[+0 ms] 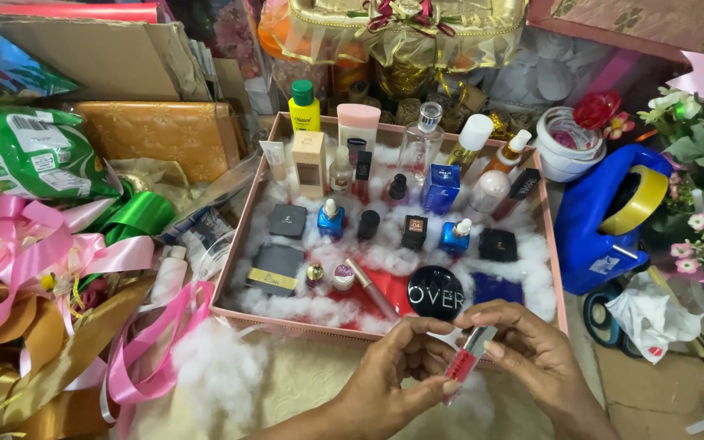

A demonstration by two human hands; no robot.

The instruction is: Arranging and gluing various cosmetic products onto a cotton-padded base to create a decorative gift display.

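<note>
both hands, left hand [393, 371] and right hand [527, 350], pinch a red lip gloss tube [468, 357] just before the near edge of the pink tray [553, 244], beside the round black compact [436, 292]; best held lightly, above the white fluff [385, 259].

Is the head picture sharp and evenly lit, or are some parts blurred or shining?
In the head view, light is soft and even, with faint shadows; the pink tray and its bottles are sharp. The left hand and right hand, holding a small red tube, look slightly soft. Glare shows on the green ribbon; the edges bend a little.
</note>
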